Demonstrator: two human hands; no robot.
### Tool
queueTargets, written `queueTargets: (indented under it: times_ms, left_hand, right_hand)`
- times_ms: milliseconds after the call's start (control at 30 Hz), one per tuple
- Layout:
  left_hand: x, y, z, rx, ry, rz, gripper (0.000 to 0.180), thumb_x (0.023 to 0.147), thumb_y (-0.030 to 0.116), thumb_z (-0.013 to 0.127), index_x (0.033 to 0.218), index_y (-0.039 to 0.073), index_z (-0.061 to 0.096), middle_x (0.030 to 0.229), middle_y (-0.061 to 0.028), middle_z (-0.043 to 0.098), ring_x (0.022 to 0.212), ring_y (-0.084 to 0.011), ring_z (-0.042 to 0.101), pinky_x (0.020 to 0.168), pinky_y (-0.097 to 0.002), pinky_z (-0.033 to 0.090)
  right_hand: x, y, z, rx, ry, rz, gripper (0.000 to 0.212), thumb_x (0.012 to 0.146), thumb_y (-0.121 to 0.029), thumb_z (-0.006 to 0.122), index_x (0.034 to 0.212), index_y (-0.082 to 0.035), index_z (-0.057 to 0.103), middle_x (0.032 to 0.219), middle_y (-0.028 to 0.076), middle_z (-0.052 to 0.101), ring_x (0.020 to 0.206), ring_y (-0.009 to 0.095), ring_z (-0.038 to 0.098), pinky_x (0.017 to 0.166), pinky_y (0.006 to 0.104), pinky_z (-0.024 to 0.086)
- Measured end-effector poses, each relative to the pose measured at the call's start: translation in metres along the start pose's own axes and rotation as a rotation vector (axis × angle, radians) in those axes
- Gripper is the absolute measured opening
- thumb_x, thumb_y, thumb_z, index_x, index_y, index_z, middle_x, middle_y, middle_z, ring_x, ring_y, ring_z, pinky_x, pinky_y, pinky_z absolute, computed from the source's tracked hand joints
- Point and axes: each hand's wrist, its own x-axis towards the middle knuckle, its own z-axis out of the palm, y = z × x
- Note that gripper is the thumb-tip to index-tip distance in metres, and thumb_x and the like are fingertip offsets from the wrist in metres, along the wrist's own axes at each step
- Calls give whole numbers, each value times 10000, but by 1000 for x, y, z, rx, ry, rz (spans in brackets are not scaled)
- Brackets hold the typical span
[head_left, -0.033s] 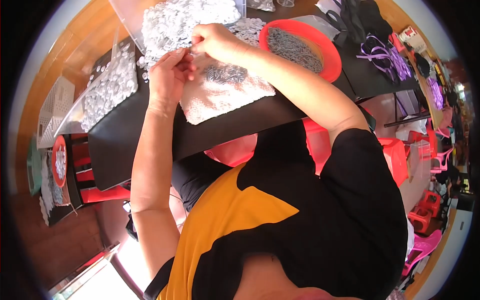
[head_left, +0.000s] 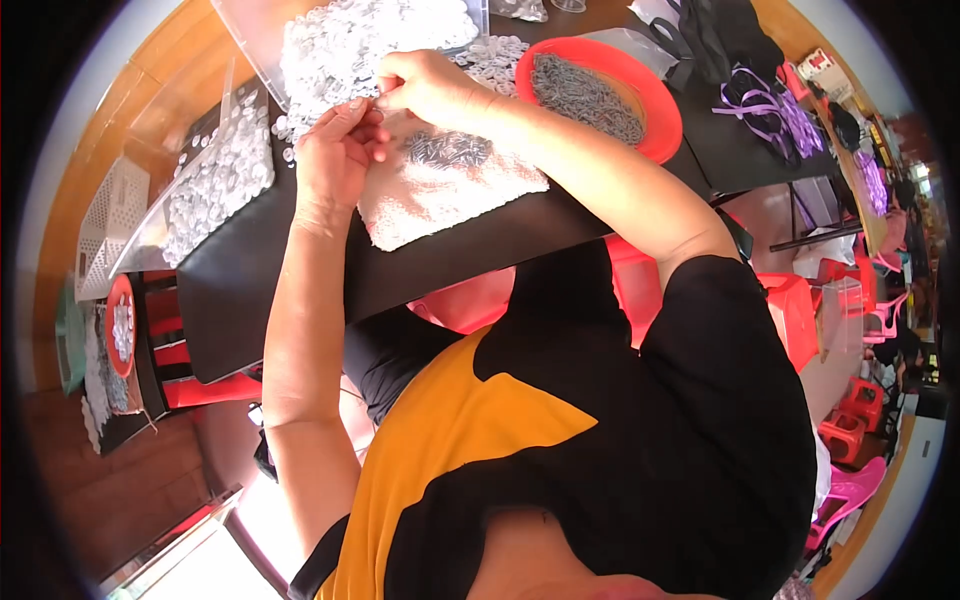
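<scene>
Pinching a tiny piece too small to identify, left hand and right hand meet fingertips-closed above the white towel; working low over it should catch drops.

One red bowl of small metal rings sits at one o'clock. One white towel lies at twelve. Two hands meet above it; the pale discs are too many to count.

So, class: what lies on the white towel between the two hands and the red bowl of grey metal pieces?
In the head view, a small heap of dark metal pieces lies on the white towel, between the hands and the red bowl.
</scene>
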Motion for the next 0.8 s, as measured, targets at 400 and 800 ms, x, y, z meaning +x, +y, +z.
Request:
queueTargets:
  times_ms: [400,800]
  left_hand:
    - [-7,-4,10,172,62,63,97,890,46,616,935,-39,604,792,-105,635,614,-168,588,514,-269,465]
    - [-20,-2,23,494,105,37,103,827,59,686,889,-12,644,694,-51,617,511,-89,537,422,-216,411]
  right_hand:
    - [7,9,-21,151,-114,-70,67,803,-11,666,820,-30,605,721,-3,586,654,62,555,558,222,465]
    - [-96,-8,-75,-995,137,-168,270,830,-236,661,1071,-122,624,950,87,614,948,286,607,809,442,437]
